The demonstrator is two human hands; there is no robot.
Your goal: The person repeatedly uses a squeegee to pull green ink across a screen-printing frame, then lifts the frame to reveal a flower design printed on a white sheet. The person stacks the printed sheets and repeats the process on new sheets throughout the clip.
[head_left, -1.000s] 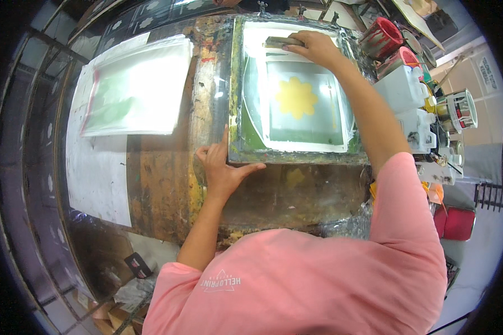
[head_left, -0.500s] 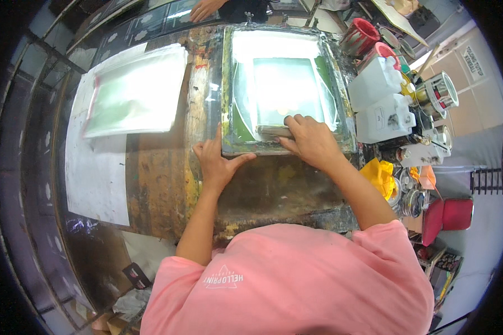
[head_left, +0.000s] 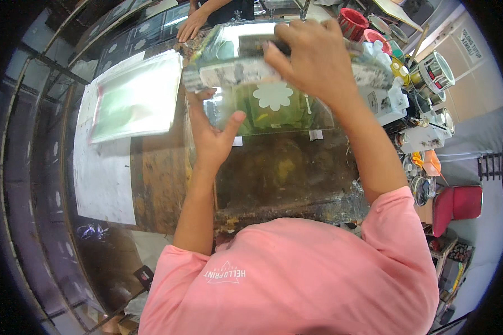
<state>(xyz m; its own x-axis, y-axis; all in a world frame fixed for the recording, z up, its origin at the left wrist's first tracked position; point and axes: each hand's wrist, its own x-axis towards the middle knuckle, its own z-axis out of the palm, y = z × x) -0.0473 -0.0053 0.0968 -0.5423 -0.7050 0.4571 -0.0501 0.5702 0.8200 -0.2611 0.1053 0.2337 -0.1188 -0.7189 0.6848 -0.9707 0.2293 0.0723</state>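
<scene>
My right hand (head_left: 314,62) grips the near edge of a printing screen frame (head_left: 235,71) and holds it tilted up off the table. Under the raised frame lies a clear sheet (head_left: 296,120) on a green backing, with a white flower print (head_left: 273,96) on it. My left hand (head_left: 212,134) reaches under the frame with fingers spread. Its thumb and palm rest on the sheet's left edge. A dark bar, perhaps a squeegee (head_left: 252,42), shows on the screen beside my right fingers.
A stack of clear sheets (head_left: 134,97) lies left of the frame, with white paper (head_left: 103,173) nearer me. The worn brown table (head_left: 162,184) is ink-stained. Another person's hand (head_left: 193,25) rests at the far edge. Red cups (head_left: 352,22), ink cans (head_left: 436,70) and a red stool (head_left: 458,204) stand on the right.
My right hand pulled the squeegee from the far end of the screen toward me, then lifted the frame's near edge. My left hand moved from the frame's corner to under it.
</scene>
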